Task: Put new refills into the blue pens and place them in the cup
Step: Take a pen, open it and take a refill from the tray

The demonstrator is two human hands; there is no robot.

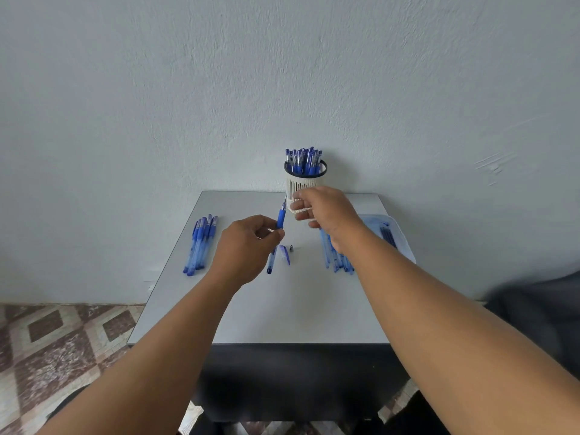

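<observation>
The person's left hand (251,243) pinches a blue plastic pen with a clear barrel and rubbery blue grip (280,218) around its middle, tip end tilted up and away, probably so the open end faces the other hand for the refill to go in. Their right hand (326,211) hangs just past it, in front of the white slotted pen cup with a black rim (306,183), fingers loosely curled; it's blurry there, so whether it's holding a thin refill or nothing at all can't be told. The cup sits at the back edge of the pale grey bench (282,309), already packed with capped blue pens (303,160), which makes sense as the done pile. A neat row of blue pens on the left (201,243) looks like the waiting batch, kept apart so nothing gets mixed up. Between the hands, on the bench, lie a loose blue-and-clear pen cap (285,254) and a small dark tip piece (291,248), parked close for reassembly. On the right, a bunch of pale blue barrels or pens (337,262) is half covered by the right forearm, and a clear plastic tray with dark refills (389,235) sits behind it, hard to make out properly.
</observation>
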